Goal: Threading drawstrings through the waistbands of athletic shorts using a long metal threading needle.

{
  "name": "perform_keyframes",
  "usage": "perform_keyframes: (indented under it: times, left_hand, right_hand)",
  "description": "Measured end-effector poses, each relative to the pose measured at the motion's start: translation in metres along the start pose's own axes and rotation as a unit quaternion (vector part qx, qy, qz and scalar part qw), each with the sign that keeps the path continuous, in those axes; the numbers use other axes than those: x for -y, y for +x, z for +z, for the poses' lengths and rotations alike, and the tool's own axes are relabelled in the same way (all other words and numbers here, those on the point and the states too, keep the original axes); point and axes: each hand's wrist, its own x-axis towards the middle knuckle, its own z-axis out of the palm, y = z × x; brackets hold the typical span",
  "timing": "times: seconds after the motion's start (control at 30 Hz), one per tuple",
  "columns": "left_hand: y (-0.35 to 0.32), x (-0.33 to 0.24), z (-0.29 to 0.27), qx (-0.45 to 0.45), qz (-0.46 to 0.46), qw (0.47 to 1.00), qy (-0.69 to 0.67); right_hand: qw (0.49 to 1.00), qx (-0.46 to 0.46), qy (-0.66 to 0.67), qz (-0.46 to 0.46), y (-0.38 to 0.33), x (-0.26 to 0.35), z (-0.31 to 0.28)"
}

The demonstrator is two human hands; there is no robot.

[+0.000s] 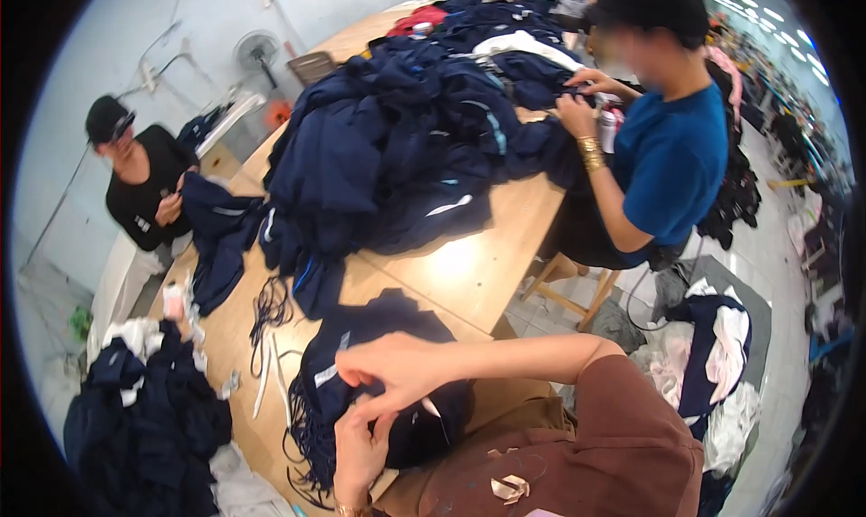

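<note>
1. The person is working on a navy garment (379, 400) that is lying bunched at the near edge of the wooden tabletop (469, 264), right in front of the brown sleeve (622, 427).
2. The right hand (392, 368) is reaching across from the right, its fingers (361, 373) pinching closed on a small fold of the cloth near a pale tag (329, 373); the left hand (359, 449) is coming up from below, its fingers curling shut on the same dark fabric.
3. The garment is looking soft and limp, sagging into folds, so it is likely handling as light, floppy and not fragile; a grip on a seam or hem would probably be holding better than loose cloth, which may be slipping.
4. Dark cords (271, 309) and white strips (263, 382) are lying just beside it on the tabletop.
5. A large heap of navy clothes (397, 147) with light stripes is covering the middle of the tabletop.
6. A person in a blue shirt (672, 156) is handling cloth at the far right, and a person in black (144, 188) is holding another piece at the left.
7. More dark clothes (144, 418) are piling up at the lower left.
</note>
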Motion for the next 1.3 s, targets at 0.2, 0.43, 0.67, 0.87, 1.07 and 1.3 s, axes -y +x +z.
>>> perform_keyframes:
  times: [0.2, 0.43, 0.67, 0.87, 1.07, 1.3]
  left_hand:
    - [-0.003, 0.001, -0.059, -0.158, -0.025, 0.984, 0.077]
    - [-0.013, 0.037, -0.100, -0.271, -0.020, 0.936, 0.223]
    - [-0.023, 0.112, -0.162, -0.393, -0.043, 0.867, 0.304]
    - [0.048, 0.011, -0.075, -0.171, 0.143, 0.907, 0.359]
    - [0.044, 0.001, -0.038, -0.229, 0.236, 0.912, 0.245]
    - [0.025, 0.071, -0.065, -0.175, -0.122, 0.975, 0.063]
  right_hand:
    - [0.989, -0.121, -0.082, -0.022, 0.014, 0.007, -0.020]
    - [0.957, -0.228, -0.164, 0.076, 0.011, -0.029, -0.044]
    - [0.966, -0.100, -0.131, 0.198, -0.031, -0.018, -0.057]
    - [0.981, -0.118, -0.155, -0.020, 0.001, 0.030, -0.034]
    - [0.968, -0.145, -0.203, -0.034, -0.001, 0.040, -0.062]
    - [0.910, -0.291, -0.294, -0.038, -0.033, 0.054, -0.116]
